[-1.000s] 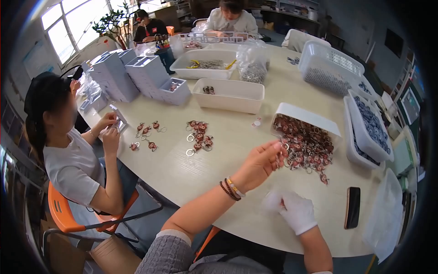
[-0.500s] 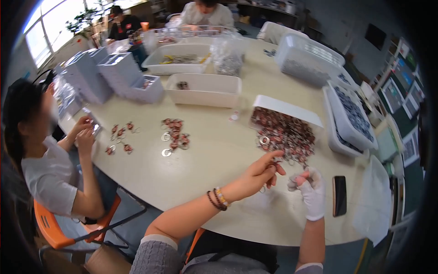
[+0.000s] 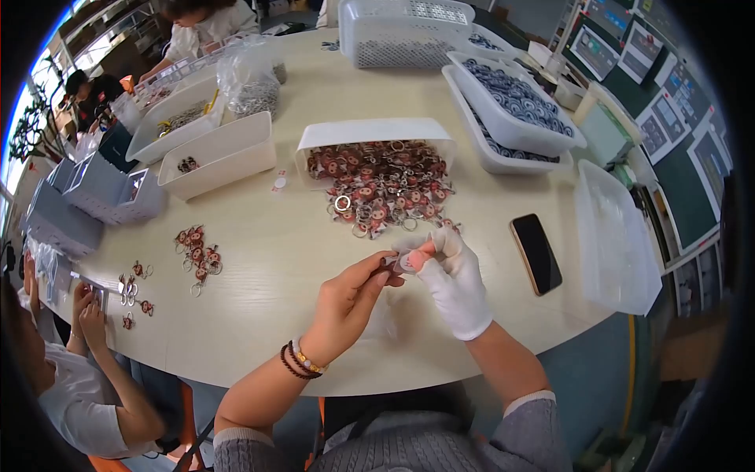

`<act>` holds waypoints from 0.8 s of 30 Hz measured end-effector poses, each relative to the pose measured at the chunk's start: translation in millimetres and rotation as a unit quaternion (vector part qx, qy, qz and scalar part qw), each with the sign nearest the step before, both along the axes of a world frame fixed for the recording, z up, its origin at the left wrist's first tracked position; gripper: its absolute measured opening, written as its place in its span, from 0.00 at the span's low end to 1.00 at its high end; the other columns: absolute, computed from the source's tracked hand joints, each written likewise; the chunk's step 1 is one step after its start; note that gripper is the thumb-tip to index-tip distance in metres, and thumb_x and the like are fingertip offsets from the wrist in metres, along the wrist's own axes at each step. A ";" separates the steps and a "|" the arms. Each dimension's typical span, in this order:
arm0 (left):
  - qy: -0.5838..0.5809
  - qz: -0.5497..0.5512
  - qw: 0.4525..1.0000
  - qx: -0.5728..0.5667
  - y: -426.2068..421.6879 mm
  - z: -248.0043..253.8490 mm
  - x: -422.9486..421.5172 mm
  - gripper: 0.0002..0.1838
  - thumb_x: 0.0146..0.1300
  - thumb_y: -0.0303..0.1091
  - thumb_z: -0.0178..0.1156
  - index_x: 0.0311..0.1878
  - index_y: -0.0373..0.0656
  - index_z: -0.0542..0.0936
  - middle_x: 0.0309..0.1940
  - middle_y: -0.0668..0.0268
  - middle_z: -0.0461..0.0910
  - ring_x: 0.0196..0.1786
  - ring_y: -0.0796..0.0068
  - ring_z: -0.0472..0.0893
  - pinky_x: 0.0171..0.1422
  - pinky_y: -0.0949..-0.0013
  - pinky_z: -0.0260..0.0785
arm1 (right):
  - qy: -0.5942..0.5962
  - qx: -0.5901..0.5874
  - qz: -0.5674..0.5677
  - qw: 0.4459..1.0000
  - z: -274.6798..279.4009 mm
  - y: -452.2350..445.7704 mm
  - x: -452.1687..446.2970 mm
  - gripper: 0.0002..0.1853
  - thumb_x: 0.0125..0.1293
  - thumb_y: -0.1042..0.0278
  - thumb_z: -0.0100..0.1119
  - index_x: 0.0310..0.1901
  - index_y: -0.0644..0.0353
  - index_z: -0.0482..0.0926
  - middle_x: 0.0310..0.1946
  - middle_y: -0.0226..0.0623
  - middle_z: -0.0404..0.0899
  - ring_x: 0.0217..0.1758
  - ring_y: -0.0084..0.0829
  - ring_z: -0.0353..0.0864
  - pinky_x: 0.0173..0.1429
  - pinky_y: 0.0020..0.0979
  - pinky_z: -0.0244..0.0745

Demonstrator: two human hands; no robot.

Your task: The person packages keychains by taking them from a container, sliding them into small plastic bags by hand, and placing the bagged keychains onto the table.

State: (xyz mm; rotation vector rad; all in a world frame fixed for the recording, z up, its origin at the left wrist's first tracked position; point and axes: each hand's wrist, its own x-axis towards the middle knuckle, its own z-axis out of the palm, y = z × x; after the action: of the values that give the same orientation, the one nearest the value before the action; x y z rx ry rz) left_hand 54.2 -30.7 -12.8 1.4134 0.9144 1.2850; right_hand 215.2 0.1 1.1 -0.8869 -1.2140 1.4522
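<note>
My left hand (image 3: 346, 303), bare and wearing two bead bracelets, pinches a small dark-and-clear piece, seemingly a keychain (image 3: 389, 263), mostly covered by the fingers. Against it, my right hand (image 3: 454, 287), in a white glove with bare fingertips, is closed on a small translucent piece (image 3: 404, 260) whose kind is unclear. Just beyond both hands, a heap of red-brown cartoon keychains (image 3: 377, 193) with metal rings spills out of a white bin (image 3: 370, 131) tipped on its side.
A phone (image 3: 536, 253) lies right of my hands, near a clear plastic tray (image 3: 613, 244). Stacked tubs (image 3: 511, 157) stand farther back. Left are a smaller keychain group (image 3: 198, 256), a white bin (image 3: 224, 161) and grey boxes (image 3: 71, 208). A co-worker (image 3: 94, 370) sits at left; others work behind.
My view has swung right and down. My hands, apart before, have come together, with the fingertips meeting at the small piece. The left hand has turned into a pinch.
</note>
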 end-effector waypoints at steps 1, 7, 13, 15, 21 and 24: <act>0.044 0.015 0.999 0.023 -1.9 4.6 0.9 0.14 0.67 0.22 0.49 0.55 0.30 0.71 0.40 0.59 0.80 0.44 0.73 0.81 0.48 0.75 0.72 | 0.011 0.002 -0.002 1.000 -1.8 -0.1 0.0 0.04 0.64 0.75 0.56 0.37 0.62 0.71 0.33 0.28 0.75 0.37 0.15 0.73 0.45 0.19 0.69; 0.128 0.046 0.989 0.058 -5.8 4.7 -0.8 0.14 0.66 0.22 0.49 0.54 0.29 0.72 0.40 0.56 0.81 0.41 0.70 0.83 0.44 0.73 0.75 | -0.060 0.062 -0.018 0.996 1.6 -9.2 -6.5 0.04 0.64 0.75 0.55 0.35 0.64 0.70 0.28 0.31 0.75 0.30 0.16 0.74 0.36 0.21 0.71; 0.057 0.056 0.996 0.047 -6.4 4.4 5.8 0.13 0.66 0.23 0.50 0.53 0.30 0.72 0.39 0.56 0.81 0.42 0.69 0.83 0.46 0.73 0.75 | -0.105 0.040 0.019 0.993 10.4 -8.3 1.6 0.04 0.66 0.76 0.51 0.36 0.63 0.66 0.41 0.41 0.78 0.41 0.22 0.78 0.47 0.24 0.74; 0.016 0.058 0.998 0.033 -6.5 2.7 6.5 0.13 0.66 0.23 0.51 0.53 0.30 0.72 0.39 0.56 0.81 0.42 0.69 0.83 0.46 0.73 0.75 | -0.112 0.051 0.020 0.992 8.7 -7.5 1.6 0.04 0.66 0.77 0.51 0.36 0.64 0.66 0.42 0.42 0.78 0.41 0.22 0.78 0.48 0.25 0.75; 0.111 0.103 0.984 0.090 -7.1 -2.9 7.8 0.13 0.65 0.23 0.52 0.52 0.32 0.74 0.37 0.57 0.82 0.41 0.71 0.83 0.45 0.74 0.74 | -0.138 0.060 0.008 0.989 4.7 -7.3 0.1 0.03 0.65 0.80 0.49 0.36 0.64 0.66 0.42 0.42 0.78 0.42 0.22 0.78 0.48 0.24 0.74; 0.130 0.117 0.979 0.101 -7.4 -3.7 9.9 0.12 0.65 0.23 0.52 0.52 0.33 0.74 0.36 0.57 0.82 0.40 0.71 0.83 0.44 0.73 0.74 | -0.170 0.069 0.008 0.983 7.3 -4.7 0.8 0.03 0.65 0.80 0.49 0.36 0.65 0.66 0.40 0.41 0.79 0.42 0.21 0.77 0.47 0.24 0.74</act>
State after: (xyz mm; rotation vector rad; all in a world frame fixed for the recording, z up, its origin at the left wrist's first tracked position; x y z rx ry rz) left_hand 64.1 -38.1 -16.5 1.7017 1.1804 1.4194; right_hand 216.0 -4.6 8.4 -1.0592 -1.5557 1.2433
